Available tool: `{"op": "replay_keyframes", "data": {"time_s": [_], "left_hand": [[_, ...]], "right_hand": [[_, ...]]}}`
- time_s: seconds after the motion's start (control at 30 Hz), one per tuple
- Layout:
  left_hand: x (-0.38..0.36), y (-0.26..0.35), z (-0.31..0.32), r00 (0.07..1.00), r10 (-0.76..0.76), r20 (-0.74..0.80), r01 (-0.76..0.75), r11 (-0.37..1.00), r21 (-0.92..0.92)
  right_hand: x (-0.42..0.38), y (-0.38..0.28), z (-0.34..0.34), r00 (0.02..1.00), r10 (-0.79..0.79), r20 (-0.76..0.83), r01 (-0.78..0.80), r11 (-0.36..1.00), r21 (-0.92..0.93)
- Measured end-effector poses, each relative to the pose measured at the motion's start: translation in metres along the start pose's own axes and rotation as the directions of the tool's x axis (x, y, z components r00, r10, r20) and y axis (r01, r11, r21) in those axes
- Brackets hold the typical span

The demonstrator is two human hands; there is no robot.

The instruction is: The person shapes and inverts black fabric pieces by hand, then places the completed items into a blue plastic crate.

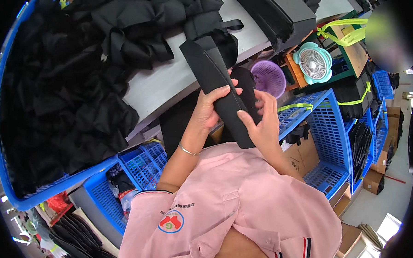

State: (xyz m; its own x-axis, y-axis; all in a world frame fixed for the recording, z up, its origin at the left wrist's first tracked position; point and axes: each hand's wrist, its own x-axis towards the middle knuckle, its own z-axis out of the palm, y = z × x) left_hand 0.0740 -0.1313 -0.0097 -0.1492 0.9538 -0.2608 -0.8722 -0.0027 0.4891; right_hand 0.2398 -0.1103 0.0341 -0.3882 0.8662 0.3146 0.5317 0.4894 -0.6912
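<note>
A long, folded black fabric piece [236, 124] with a stitched edge is held in front of my chest, slanting from upper left to lower right. My left hand [210, 106] is closed round its left side, thumb lying across the top and fingertips showing past the far edge. On the lower right part, my right hand [263, 121] pinches the piece, its thumb on the surface and its fingers curled at a dark flap beyond. Just past the upper end of the piece, a heap of black fabric [142, 20] lies on the grey table [160, 83].
A large blue-rimmed bin [70, 184] full of black cloth stands at left. Stacked black panels [285, 17] lie at the table's far end. Beyond my right hand are a purple basket [269, 78], a turquoise fan [313, 63] and blue crates [328, 129]. Another blue crate [104, 200] sits lower left.
</note>
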Motion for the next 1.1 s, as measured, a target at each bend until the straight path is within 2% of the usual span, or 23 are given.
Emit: {"op": "replay_keyframes", "data": {"time_s": [0.07,0.13,0.17,0.27,0.3,0.33,0.4,0.5,0.6,0.73,0.83,0.87,0.93,1.0,1.03,1.07,1.1], "left_hand": [[0.0,0.003,0.002,1.0,0.019,0.007,-0.019,0.999,0.041],[-0.002,0.002,0.003,0.999,0.025,0.03,-0.026,0.998,0.065],[-0.004,0.003,0.007,1.0,0.012,0.027,-0.016,0.99,0.139],[0.0,-0.006,0.004,0.928,0.371,-0.032,-0.322,0.842,0.433],[0.008,-0.008,-0.021,0.82,0.571,0.037,-0.377,0.49,0.786],[0.006,-0.001,-0.022,0.728,0.684,0.047,-0.271,0.224,0.936],[0.017,0.008,-0.029,0.583,0.806,0.104,-0.135,-0.03,0.99],[0.054,0.023,-0.06,0.593,0.759,0.268,-0.154,-0.22,0.963],[0.067,0.047,-0.035,0.781,0.624,0.006,-0.153,0.182,0.971],[0.076,0.05,-0.021,0.727,0.627,0.278,-0.311,-0.06,0.948],[0.07,0.054,-0.002,0.791,0.483,0.377,-0.359,-0.133,0.924],[0.067,0.053,0.003,0.801,0.44,0.407,-0.383,-0.146,0.912],[0.065,0.043,0.009,0.762,0.32,0.563,-0.515,-0.227,0.827],[0.05,0.033,0.021,0.739,0.159,0.655,-0.609,-0.259,0.75],[0.047,0.035,0.024,0.726,0.121,0.677,-0.625,-0.295,0.723],[0.044,0.037,0.026,0.713,0.083,0.696,-0.64,-0.33,0.694],[0.041,0.04,0.027,0.7,0.045,0.713,-0.653,-0.364,0.664]], "right_hand": [[0.007,0.003,0.003,0.998,-0.009,0.058,0.005,0.998,0.065],[0.001,0.017,0.011,0.925,0.148,0.351,-0.279,0.89,0.359],[0.003,0.022,0.012,0.828,0.23,0.511,-0.486,0.75,0.45],[0.005,0.033,0.016,0.916,0.204,0.345,-0.363,0.788,0.497],[0.008,0.036,0.015,0.92,0.224,0.322,-0.371,0.764,0.528],[0.01,0.045,0.014,0.904,0.221,0.365,-0.386,0.789,0.478],[0.013,0.063,0.012,0.868,0.226,0.442,-0.407,0.834,0.374],[0.015,0.065,0.016,0.897,0.224,0.38,-0.35,0.886,0.303],[0.024,0.056,0.017,0.935,0.172,0.31,-0.263,0.924,0.279],[0.051,0.039,0.011,0.947,0.096,0.308,-0.142,0.981,0.131],[0.072,0.03,0.013,0.955,-0.014,0.297,0.028,0.999,-0.043],[0.079,0.027,0.018,0.959,-0.022,0.284,0.04,0.998,-0.058],[0.096,0.022,0.029,0.965,-0.04,0.26,0.065,0.994,-0.089],[0.103,0.059,0.065,0.958,-0.016,0.285,0.087,0.967,-0.24],[0.1,0.072,0.079,0.981,-0.044,0.191,0.071,0.989,-0.132],[0.105,0.081,0.092,0.952,0.055,0.301,0.013,0.976,-0.217],[0.105,0.092,0.099,0.944,0.032,0.327,0.028,0.984,-0.176]]}}
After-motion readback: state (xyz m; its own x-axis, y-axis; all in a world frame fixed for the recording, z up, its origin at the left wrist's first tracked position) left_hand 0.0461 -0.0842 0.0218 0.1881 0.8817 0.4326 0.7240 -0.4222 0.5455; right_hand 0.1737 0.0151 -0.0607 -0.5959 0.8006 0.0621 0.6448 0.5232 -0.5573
